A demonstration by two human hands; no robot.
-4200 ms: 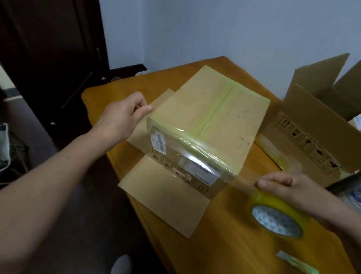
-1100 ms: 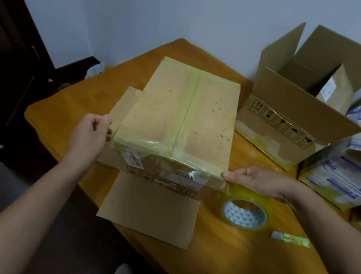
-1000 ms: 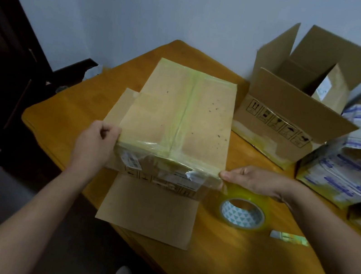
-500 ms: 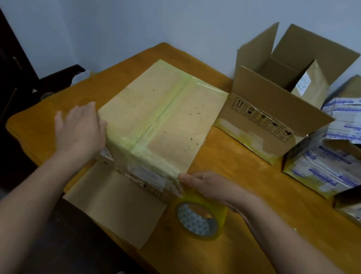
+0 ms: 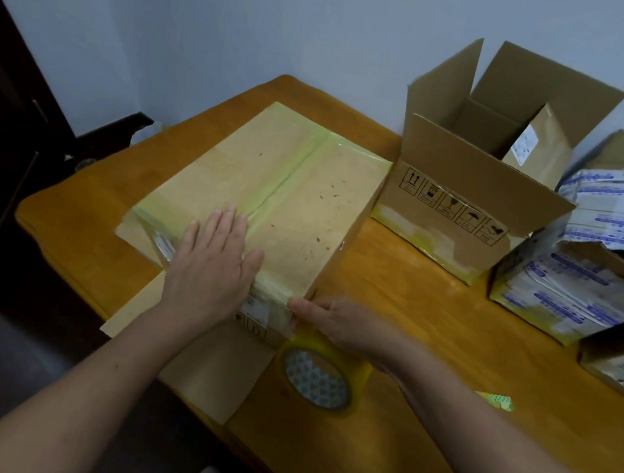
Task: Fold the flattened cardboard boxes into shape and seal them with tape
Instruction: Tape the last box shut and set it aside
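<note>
The left hand lies flat on the taped brown cardboard box; the right hand half-covers the yellow tape roll, grip unclear.

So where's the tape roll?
Head view, lower middle: the tape roll sits on the table under the right hand, by the near right corner of the taped box.

A closed cardboard box, its top seam and edges sealed with yellowish tape, sat on a flat cardboard sheet. A tape roll lay at its 5 o'clock corner; an open box stood upright at 2 o'clock.
</note>
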